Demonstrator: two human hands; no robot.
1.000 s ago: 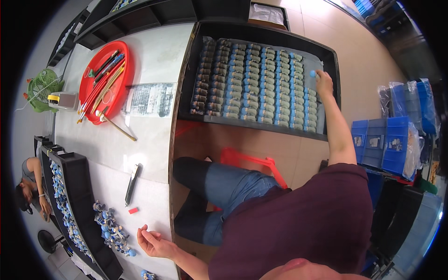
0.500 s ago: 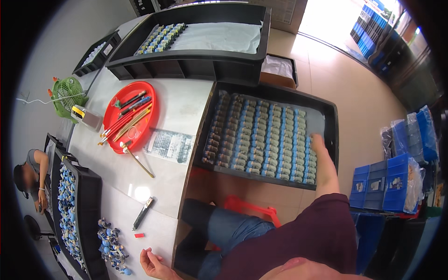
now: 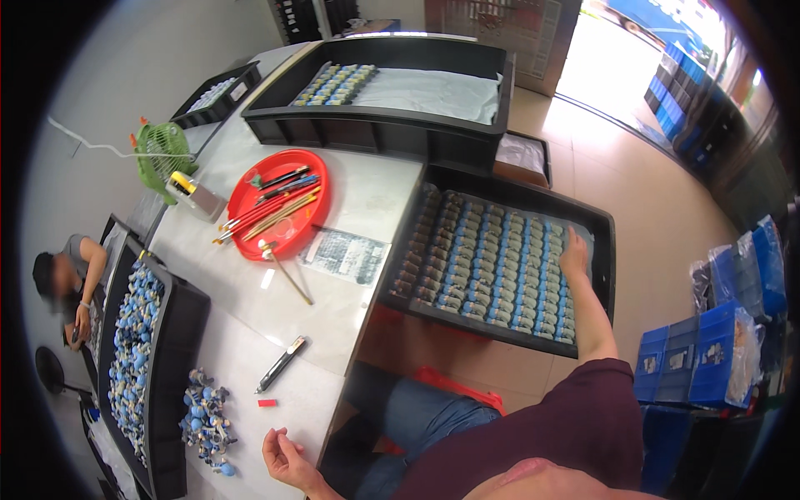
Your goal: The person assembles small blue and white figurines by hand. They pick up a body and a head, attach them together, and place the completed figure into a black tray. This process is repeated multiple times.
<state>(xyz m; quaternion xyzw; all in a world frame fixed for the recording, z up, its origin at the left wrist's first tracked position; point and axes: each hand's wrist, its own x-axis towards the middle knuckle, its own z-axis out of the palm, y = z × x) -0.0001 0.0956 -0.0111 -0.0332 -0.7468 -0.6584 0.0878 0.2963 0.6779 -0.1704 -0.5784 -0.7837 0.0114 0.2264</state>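
Note:
My right hand (image 3: 573,252) reaches into a black tray (image 3: 602,218) filled with rows of small painted figures (image 3: 492,258) in blue, grey and brown. It is by the far end of the rightmost row, fingers stretched forward; nothing shows in them. My left hand (image 3: 287,461) rests at the table's near edge, fingers loosely curled and apart, holding nothing. Close to it are a small red cap (image 3: 267,403) and a black-and-silver pen (image 3: 282,364). To its left lies a loose pile of blue figures (image 3: 207,421).
A red round tray (image 3: 321,193) holds brushes and pens, with a stick (image 3: 287,275) beside it. Black bins stand behind (image 3: 375,137) and at left (image 3: 196,304). A green fan (image 3: 162,158) and a co-worker (image 3: 71,279) are farther left. Blue crates (image 3: 692,358) stand right.
The view has shifted, so the table and trays appear farther right and lower. My right hand has moved slightly along the tray's right side, its fingers now more visible. My left hand stays near the table edge.

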